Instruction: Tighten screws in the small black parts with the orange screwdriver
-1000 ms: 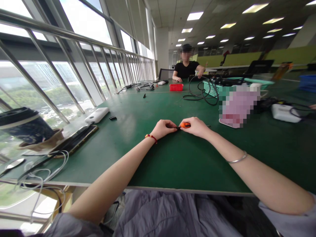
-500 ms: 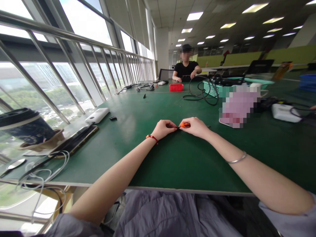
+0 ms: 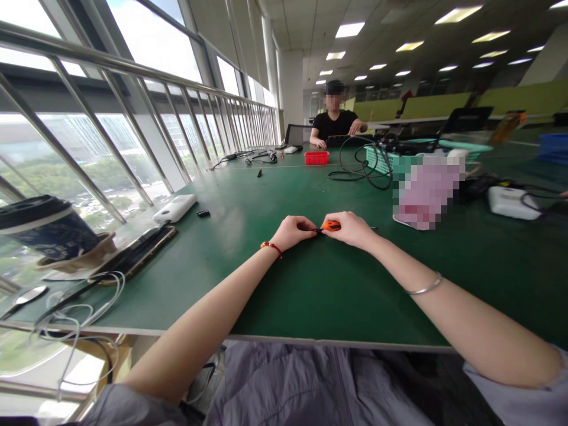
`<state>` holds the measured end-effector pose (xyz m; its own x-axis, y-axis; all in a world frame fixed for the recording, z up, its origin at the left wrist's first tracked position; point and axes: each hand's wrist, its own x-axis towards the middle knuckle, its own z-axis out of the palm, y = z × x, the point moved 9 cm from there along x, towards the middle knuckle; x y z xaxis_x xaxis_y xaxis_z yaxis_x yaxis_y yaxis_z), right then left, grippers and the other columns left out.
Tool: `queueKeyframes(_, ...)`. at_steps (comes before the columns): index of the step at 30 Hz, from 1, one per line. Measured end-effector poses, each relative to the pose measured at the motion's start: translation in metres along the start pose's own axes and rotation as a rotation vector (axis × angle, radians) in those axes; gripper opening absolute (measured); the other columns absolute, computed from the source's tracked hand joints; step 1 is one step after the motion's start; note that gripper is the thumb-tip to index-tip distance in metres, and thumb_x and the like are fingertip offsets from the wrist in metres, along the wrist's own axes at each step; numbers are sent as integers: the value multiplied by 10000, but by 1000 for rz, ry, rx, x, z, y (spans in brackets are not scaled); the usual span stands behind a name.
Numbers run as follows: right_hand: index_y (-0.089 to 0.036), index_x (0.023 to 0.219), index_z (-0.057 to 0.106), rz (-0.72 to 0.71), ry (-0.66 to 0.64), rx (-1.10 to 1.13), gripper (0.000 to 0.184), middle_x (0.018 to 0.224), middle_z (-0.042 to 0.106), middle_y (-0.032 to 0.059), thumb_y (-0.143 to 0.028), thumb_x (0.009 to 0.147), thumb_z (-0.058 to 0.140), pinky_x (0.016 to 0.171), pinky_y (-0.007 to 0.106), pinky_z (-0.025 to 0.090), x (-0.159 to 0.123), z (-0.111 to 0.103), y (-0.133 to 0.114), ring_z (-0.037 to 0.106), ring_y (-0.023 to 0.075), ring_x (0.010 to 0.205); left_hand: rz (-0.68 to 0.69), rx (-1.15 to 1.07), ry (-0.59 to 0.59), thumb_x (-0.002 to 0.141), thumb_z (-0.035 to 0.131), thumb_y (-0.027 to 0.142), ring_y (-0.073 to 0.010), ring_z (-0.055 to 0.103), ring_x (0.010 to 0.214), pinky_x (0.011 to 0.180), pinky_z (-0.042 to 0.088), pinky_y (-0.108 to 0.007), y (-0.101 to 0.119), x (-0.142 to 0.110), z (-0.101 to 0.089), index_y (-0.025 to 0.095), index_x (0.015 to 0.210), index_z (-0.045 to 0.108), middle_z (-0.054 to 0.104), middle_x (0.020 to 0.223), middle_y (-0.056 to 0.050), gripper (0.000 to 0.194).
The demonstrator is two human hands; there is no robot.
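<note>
Above the green table (image 3: 284,296), my two hands meet in front of me. My right hand (image 3: 350,228) is closed around a screwdriver (image 3: 331,225) with an orange and black handle; a thin metal shaft shows beyond the hand on the right. My left hand (image 3: 293,232) is pinched on a small black piece (image 3: 318,231) at the left end of the handle. Fingers cover most of that piece, so its kind and whether it touches the handle cannot be made out.
A black clip-like part (image 3: 203,213) and a white power bank (image 3: 175,208) lie left. Further left are a paper cup (image 3: 48,228) and a phone (image 3: 142,254). Ahead stand a red bin (image 3: 316,158) and a teal basket (image 3: 399,163). A co-worker (image 3: 336,124) sits opposite.
My hands stay almost in place. The black piece and the orange handle have shifted very slightly left. The co-worker's raised hand has moved a little to the right.
</note>
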<state>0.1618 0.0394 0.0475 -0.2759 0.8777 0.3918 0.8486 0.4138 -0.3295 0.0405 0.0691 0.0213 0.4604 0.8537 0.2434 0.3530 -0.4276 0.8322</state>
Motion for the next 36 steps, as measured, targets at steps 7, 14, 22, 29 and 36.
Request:
queueKeyframes(7, -199, 827, 605, -48, 364, 50, 162, 835, 660, 49, -273, 802, 464, 675, 258, 425, -10, -60, -18, 598, 171, 743, 6, 6, 4, 642, 682, 199, -124, 610, 646, 658, 504, -240, 2, -1, 0, 110, 741, 687, 690, 720, -50, 133)
queueKeyframes(14, -205, 643, 517, 20, 777, 164, 330, 659, 594, 35, -413, 859, 378, 632, 251, 429, -43, -112, -29, 597, 160, 664, 15, 46, 7, 654, 678, 224, -136, 623, 672, 682, 514, -255, 2, -1, 0, 114, 762, 688, 701, 763, -62, 154)
queueKeyframes(22, -200, 566, 471, -45, 716, 355, 328, 528, 506, -17, -419, 808, 504, 517, 229, 360, -38, -97, -42, 467, 100, 471, 45, 132, 56, 642, 668, 199, -136, 618, 679, 701, 510, -253, 7, -3, -1, 120, 752, 679, 691, 734, -48, 135)
queueKeyframes(29, -197, 563, 478, -65, 694, 366, 317, 518, 494, -23, -402, 800, 519, 509, 235, 341, -37, -94, -42, 441, 94, 451, 55, 135, 55, 644, 669, 219, -137, 615, 668, 692, 510, -257, 7, -2, 0, 121, 731, 676, 691, 731, -52, 132)
queueKeyframes(36, -202, 569, 475, -66, 633, 352, 327, 510, 503, -21, -435, 795, 514, 508, 237, 345, -33, -87, -43, 444, 102, 451, 47, 125, 52, 644, 672, 208, -137, 618, 674, 693, 511, -253, 6, -1, 0, 118, 748, 680, 696, 737, -53, 138)
